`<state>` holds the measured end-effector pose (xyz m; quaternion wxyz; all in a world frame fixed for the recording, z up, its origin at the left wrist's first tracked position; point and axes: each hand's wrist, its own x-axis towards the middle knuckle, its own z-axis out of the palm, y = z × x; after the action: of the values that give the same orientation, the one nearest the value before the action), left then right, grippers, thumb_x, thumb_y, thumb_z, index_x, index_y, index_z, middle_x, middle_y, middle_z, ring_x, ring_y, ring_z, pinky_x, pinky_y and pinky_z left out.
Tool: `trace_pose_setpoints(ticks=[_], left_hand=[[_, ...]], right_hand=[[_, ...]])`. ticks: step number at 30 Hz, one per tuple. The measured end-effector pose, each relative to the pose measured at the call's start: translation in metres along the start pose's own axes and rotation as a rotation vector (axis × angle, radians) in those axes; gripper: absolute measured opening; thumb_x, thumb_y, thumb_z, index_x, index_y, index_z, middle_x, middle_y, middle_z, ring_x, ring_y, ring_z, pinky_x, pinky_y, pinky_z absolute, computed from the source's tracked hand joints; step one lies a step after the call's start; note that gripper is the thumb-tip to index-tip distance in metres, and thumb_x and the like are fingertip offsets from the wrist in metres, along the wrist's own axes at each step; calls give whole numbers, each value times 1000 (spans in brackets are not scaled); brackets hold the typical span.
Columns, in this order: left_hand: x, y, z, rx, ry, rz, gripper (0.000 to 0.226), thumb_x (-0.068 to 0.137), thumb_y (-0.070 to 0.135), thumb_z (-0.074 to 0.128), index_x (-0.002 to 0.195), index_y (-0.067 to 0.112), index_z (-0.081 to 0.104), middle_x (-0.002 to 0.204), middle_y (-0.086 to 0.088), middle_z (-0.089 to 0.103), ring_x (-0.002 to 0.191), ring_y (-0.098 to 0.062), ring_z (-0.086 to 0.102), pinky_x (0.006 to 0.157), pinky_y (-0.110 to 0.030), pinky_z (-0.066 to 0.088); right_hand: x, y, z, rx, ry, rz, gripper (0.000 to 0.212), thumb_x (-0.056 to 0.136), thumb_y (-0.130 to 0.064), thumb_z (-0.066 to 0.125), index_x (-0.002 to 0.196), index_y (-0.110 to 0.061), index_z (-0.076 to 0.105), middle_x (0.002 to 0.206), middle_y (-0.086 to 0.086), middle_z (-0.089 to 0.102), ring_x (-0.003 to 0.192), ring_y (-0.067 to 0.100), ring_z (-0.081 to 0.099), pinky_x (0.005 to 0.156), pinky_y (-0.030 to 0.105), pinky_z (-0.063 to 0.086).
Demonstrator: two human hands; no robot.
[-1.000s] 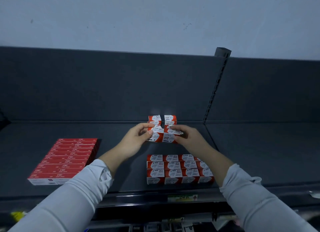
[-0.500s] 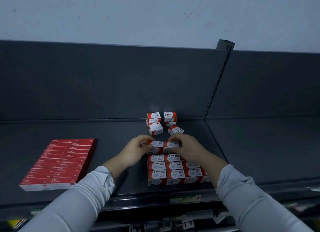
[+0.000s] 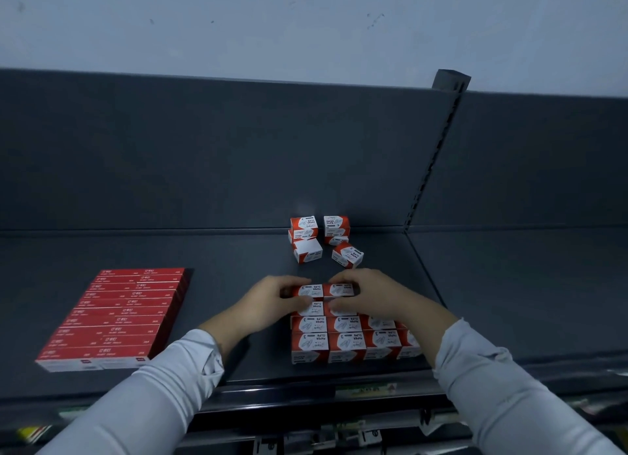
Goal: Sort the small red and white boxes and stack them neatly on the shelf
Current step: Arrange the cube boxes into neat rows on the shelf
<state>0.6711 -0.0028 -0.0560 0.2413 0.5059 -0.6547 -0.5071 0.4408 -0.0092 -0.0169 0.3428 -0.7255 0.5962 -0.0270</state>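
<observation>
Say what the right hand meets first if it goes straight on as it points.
The right hand points left and away; beyond the boxes it grips, probably the left hand.

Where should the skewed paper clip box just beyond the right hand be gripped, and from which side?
Probably pinch the skewed box across two opposite side faces from above. It lies flat on the shelf, turned askew, with its top face clear; other loose boxes crowd its back and left, so a low approach looks awkward.

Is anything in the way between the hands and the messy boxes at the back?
Nothing visible; only bare shelf lies before the loose paper clip boxes. But the left hand and right hand grip two boxes.
</observation>
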Motion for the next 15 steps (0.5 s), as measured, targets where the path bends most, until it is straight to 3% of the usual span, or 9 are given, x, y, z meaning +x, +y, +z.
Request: trace_pose_setpoints(ticks=[4,12,15], left_hand=[[0,2,1,65,-20,9,54,86,27,73,136,18,55,116,5,69,101,-7,68,92,-30,55],[0,7,-2,74,-61,22,40,88,25,70,127,21,62,111,7,71,99,-8,69,91,-30,55],[5,13,-5,100,7,26,39,90,30,67,129,24,59,113,10,67,104,-6,65,91,-23,52]], right_hand=[[-5,1,-2,14,-11,-31,48,80,-47,74,125,-39,58,115,-16,63,100,3,63,86,31,58],[-4,2,0,2,5,-47,46,78,-55,70,121,-47,57,118,-18,61,108,5,59,93,35,54],[-3,2,-4,4,59,-50,48,87,-51,65,131,-37,54,128,-15,56,115,7,53,96,28,47]])
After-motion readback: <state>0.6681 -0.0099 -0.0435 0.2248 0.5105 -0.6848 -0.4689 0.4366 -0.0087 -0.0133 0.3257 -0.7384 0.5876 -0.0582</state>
